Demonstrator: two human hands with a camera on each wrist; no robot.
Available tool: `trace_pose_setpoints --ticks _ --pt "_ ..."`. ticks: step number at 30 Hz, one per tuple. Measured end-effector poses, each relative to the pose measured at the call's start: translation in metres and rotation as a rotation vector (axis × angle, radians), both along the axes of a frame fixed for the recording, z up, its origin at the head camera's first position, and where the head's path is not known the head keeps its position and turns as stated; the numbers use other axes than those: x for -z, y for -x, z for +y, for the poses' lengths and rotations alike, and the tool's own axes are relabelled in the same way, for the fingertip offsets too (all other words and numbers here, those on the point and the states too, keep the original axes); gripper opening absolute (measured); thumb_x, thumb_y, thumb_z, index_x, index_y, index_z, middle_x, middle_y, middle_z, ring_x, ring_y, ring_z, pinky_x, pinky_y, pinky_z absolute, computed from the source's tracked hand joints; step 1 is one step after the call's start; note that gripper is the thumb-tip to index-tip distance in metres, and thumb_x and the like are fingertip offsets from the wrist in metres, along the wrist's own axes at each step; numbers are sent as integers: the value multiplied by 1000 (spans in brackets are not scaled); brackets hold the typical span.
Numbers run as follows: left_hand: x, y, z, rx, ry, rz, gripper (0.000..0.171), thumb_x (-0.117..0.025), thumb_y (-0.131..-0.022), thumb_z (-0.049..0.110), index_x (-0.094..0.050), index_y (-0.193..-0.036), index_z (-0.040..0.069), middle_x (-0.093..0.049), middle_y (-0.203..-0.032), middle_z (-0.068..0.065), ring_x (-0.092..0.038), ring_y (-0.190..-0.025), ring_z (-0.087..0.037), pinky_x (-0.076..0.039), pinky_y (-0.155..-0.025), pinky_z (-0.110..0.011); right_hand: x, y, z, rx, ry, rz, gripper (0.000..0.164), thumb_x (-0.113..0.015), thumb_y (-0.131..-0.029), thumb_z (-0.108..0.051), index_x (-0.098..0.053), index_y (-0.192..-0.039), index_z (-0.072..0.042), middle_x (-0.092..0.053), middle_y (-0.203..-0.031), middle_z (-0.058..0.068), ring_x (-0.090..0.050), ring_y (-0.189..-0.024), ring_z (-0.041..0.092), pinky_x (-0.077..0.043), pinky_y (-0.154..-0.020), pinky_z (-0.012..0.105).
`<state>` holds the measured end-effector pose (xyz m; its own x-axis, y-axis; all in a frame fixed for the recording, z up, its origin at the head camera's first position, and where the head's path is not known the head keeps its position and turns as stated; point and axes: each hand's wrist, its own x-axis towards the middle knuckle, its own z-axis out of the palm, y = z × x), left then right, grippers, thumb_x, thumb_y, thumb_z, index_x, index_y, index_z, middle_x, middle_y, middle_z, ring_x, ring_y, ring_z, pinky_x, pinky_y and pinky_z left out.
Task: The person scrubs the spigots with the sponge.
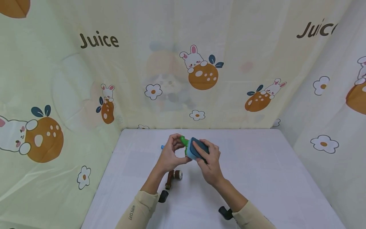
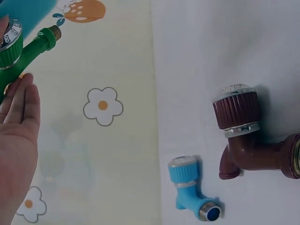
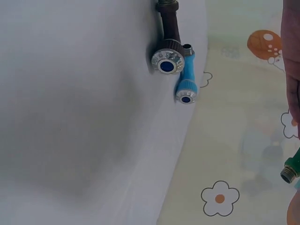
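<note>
Above the white table, my left hand (image 1: 169, 156) holds a green tap (image 1: 184, 141). In the left wrist view the tap's ribbed green knob (image 2: 10, 51) has a silvery top, and its spout ends in a brass-coloured thread. Fingers lie under the tap and a fingertip is on the knob. A sponge block (image 1: 197, 149), light blue with a dark blue layer, is gripped by my right hand (image 1: 212, 163). It is right against the green tap, whose lower part is hidden behind the hands and sponge.
On the white table (image 1: 257, 178), a brown tap (image 2: 236, 112) lies near my left forearm. A smaller light blue tap (image 2: 183, 173) lies farther back, mostly hidden by my left hand in the head view. A patterned curtain (image 1: 171, 105) stands behind the table.
</note>
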<state>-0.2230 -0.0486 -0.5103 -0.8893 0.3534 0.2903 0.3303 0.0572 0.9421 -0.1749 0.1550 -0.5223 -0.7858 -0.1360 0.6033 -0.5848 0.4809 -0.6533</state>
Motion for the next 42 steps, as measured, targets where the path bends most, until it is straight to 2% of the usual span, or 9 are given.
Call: trace_pose_setpoints --ticks 6,13,18,27,32,36,42 --pt "1 0 0 9 4 12 88 -90 -76 1 -37 -145 12 -63 -133 -8 -67 -123 -24 -45 -114 -53 -1 0 -4 26 -68 -40 57 -53 -97 -12 -53 -153 -23 -35 -161 12 -27 -135 37 -22 -99 52" --pt "3 -2 3 -33 106 104 88 -95 -73 11 -41 -143 14 -67 -128 -3 -68 -118 -20 -51 -108 -50 -4 5 -5 95 -126 -193 57 -48 -104 -19 -42 -160 -26 -28 -161 17 -22 -136 39 -22 -100 53" --pt "3 -8 6 12 147 113 87 -95 -74 17 -42 -143 14 -68 -129 -2 -67 -117 -19 -51 -107 -46 -2 12 0 147 -139 -273 58 -45 -103 -21 -41 -160 -28 -29 -158 18 -25 -133 38 -22 -99 52" --pt "2 -11 8 37 168 140 87 -94 -75 15 -41 -144 14 -67 -133 -3 -67 -120 -20 -47 -113 -50 8 19 5 210 -134 -284 56 -44 -106 -24 -39 -161 -27 -30 -157 20 -27 -131 39 -22 -96 50" --pt "1 -11 9 37 190 116 88 -94 -74 14 -41 -144 16 -67 -133 0 -66 -122 -16 -48 -113 -46 13 21 9 276 -146 -290 56 -45 -105 -25 -41 -160 -26 -31 -156 22 -28 -130 39 -23 -96 52" --pt "1 -12 9 18 172 104 88 -94 -74 14 -40 -144 14 -67 -131 -2 -65 -121 -18 -50 -111 -43 17 24 13 307 -149 -301 56 -45 -105 -25 -41 -160 -26 -32 -155 23 -30 -129 39 -24 -94 52" --pt "5 -9 5 11 6 41 87 -91 -77 7 -37 -146 12 -61 -139 -6 -64 -124 -24 -49 -111 -48 21 25 18 320 -87 -338 58 -45 -104 -22 -39 -161 -28 -32 -154 23 -29 -130 39 -24 -96 51"
